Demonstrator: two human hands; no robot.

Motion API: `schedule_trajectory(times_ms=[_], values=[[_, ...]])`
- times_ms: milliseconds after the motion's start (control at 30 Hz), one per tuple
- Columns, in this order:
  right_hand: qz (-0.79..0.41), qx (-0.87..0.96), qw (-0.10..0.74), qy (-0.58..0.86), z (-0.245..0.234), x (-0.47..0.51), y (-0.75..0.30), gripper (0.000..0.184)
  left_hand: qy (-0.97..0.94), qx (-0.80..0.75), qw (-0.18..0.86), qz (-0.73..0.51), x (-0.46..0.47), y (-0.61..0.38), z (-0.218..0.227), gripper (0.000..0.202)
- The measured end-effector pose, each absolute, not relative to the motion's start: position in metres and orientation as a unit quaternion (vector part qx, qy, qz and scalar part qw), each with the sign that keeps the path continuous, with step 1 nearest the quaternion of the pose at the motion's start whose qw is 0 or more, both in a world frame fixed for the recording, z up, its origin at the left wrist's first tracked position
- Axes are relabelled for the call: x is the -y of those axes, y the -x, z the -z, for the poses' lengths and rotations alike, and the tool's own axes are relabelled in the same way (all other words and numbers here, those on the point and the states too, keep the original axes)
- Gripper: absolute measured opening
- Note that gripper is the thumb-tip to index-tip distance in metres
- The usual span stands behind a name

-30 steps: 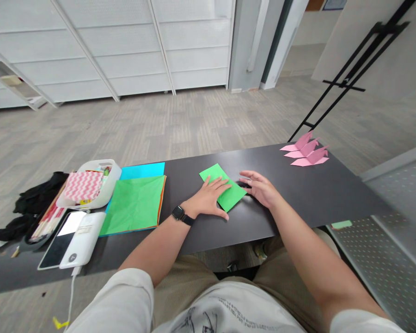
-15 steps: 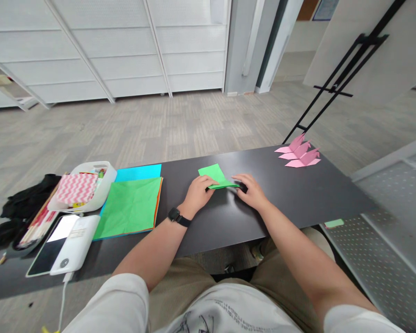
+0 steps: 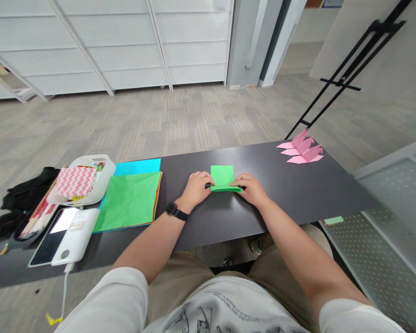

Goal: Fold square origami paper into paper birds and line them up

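Note:
Between my two hands is a small folded piece of green paper [image 3: 222,175], roughly square, with a folded layer along its near edge. My left hand [image 3: 198,187] grips its left near corner, thumb on top and the other fingers curled. At the right near corner my right hand [image 3: 248,188] pinches the paper in the same way. Something small and dark shows by the fingertips of each hand; I cannot make out what it is. The paper is at or just above the dark table [image 3: 201,231].
On the left lie a stack of green paper [image 3: 130,199], a blue sheet [image 3: 138,165], a white basket [image 3: 106,178], a white power bank [image 3: 75,236], a phone [image 3: 43,252] and a black pouch [image 3: 27,189]. Pink folded paper birds [image 3: 305,155] stand at the far right.
The green paper has turned from slanted to square-on and lies flatter between my hands. My left hand has shifted to its left corner. The view has tilted slightly.

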State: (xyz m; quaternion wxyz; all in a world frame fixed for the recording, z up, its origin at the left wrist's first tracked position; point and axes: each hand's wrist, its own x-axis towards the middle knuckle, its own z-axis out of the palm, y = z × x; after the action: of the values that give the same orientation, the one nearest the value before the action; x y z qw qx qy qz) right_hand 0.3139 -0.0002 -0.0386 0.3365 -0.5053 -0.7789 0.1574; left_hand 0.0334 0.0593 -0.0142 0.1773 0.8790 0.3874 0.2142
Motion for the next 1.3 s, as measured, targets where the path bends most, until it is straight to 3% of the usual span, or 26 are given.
schedule_trajectory(times_ms=[133,367,900,1300], values=[[-0.144,0.786,0.336,0.499,0.0392,-0.0005,-0.3131,0.020,-0.878,-0.392,0.175,-0.213,-0.0583,-0.0335,0.0156,0.003],[-0.119,0.791,0.334,0.499,0.0379,-0.0008,-0.3131,0.020,-0.885,-0.382,0.174,-0.200,-0.0581,-0.0336,0.0186,0.022],[-0.141,0.758,0.327,0.546,0.0332,0.0023,-0.3134,0.010,-0.884,-0.376,0.214,-0.177,-0.0526,-0.0347,0.0148,0.020],[-0.166,0.752,0.318,0.553,0.0341,0.0018,-0.3149,0.022,-0.862,-0.417,0.216,-0.191,-0.0506,-0.0356,0.0143,0.029]])
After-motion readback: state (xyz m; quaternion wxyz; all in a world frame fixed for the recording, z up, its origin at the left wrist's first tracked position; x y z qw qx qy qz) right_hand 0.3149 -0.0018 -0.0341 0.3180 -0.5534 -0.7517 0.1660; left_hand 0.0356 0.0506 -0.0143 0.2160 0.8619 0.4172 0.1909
